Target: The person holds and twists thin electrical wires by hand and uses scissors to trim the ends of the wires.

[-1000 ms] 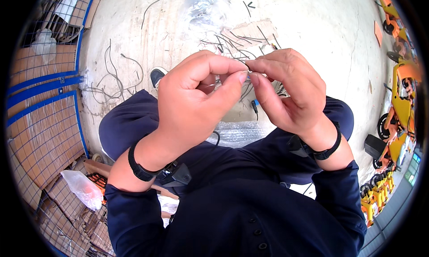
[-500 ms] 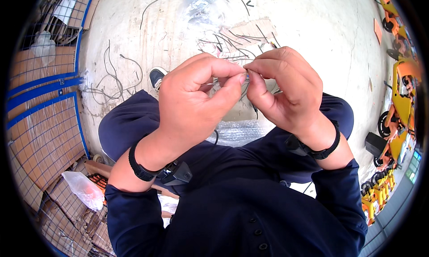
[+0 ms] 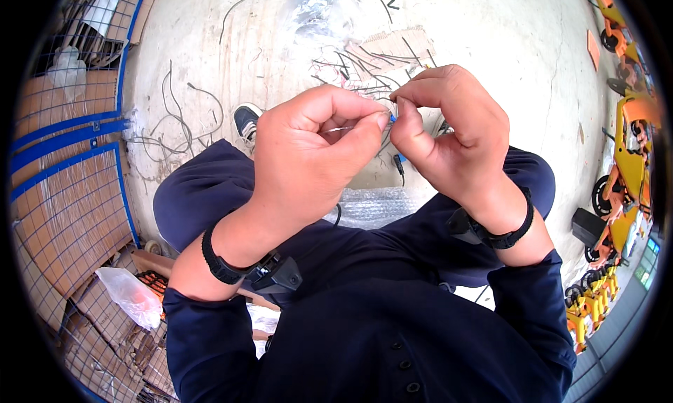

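In front of my lap, my left hand (image 3: 305, 147) pinches a thin wire (image 3: 339, 129) between thumb and forefinger. The wire's pale strand shows inside the curl of the fingers, and a small blue bit (image 3: 392, 118) sticks out at the fingertips. My right hand (image 3: 459, 140) is closed close beside it, thumb against bent forefinger; what it grips is too small to make out. Below the hands hangs a cable with a black plug (image 3: 399, 162), its upper part hidden by my right hand.
Cut black cable pieces (image 3: 371, 61) lie on the floor beyond my hands, some over a cardboard piece (image 3: 405, 47). Clear plastic wrap (image 3: 319, 14) is farther off. Loose cables (image 3: 184, 133) lie left. Blue mesh cages (image 3: 70, 131) stand left; yellow wheeled machines (image 3: 626, 147) line the right.
My right hand has drawn slightly up and right from the left fingertips, its forefinger more bent. The blue bit and the hanging black plug show more clearly. My left hand has hardly moved.
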Action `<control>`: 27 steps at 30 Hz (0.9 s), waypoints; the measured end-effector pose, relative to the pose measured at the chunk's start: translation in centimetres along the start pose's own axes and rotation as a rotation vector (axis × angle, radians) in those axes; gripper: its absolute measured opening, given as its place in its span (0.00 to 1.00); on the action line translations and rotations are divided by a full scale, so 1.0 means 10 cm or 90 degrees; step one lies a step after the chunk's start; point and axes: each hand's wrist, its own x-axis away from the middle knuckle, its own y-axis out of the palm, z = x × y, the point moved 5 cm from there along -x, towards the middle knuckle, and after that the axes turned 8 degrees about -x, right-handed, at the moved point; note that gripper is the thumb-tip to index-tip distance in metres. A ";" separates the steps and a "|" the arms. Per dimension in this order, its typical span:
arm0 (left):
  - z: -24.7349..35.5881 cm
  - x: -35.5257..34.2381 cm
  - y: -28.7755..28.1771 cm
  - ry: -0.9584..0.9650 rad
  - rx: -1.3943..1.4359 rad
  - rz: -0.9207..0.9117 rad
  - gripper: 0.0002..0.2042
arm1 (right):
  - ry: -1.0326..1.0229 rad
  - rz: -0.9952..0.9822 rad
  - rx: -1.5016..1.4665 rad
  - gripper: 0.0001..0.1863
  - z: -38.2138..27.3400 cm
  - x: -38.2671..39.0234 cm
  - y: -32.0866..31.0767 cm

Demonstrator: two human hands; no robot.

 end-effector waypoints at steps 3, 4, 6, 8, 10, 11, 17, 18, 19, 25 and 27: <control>-0.02 0.00 0.00 0.001 0.001 0.003 0.03 | 0.010 0.001 0.007 0.08 0.01 0.00 0.00; -0.01 0.00 0.00 0.002 0.003 0.004 0.03 | 0.006 0.000 0.007 0.08 0.01 0.00 0.00; -0.01 0.00 0.00 0.006 0.006 0.005 0.03 | -0.002 -0.002 0.007 0.08 0.03 -0.01 0.00; -0.01 0.00 0.00 -0.001 0.011 0.007 0.03 | -0.002 -0.004 0.011 0.08 0.03 -0.01 -0.01; -0.01 0.01 0.01 -0.005 0.011 0.008 0.03 | -0.002 -0.002 0.015 0.08 0.03 -0.02 -0.02; -0.01 0.01 0.01 -0.005 0.009 0.008 0.03 | -0.002 0.000 0.017 0.08 0.04 -0.03 -0.02; 0.00 0.01 0.01 -0.015 0.002 0.003 0.03 | 0.016 0.005 0.026 0.07 0.06 -0.03 -0.05; 0.00 0.01 0.01 -0.018 0.004 0.002 0.03 | 0.017 0.004 0.031 0.07 0.06 -0.03 -0.05; -0.01 0.01 0.01 -0.019 0.009 0.003 0.03 | 0.028 -0.010 0.032 0.07 0.06 -0.04 -0.05; 0.00 0.01 0.01 -0.028 0.026 -0.008 0.02 | 0.050 -0.040 0.027 0.05 0.06 -0.04 -0.06; -0.04 0.01 0.01 -0.034 0.043 0.000 0.03 | 0.028 -0.009 -0.002 0.06 0.09 -0.04 -0.04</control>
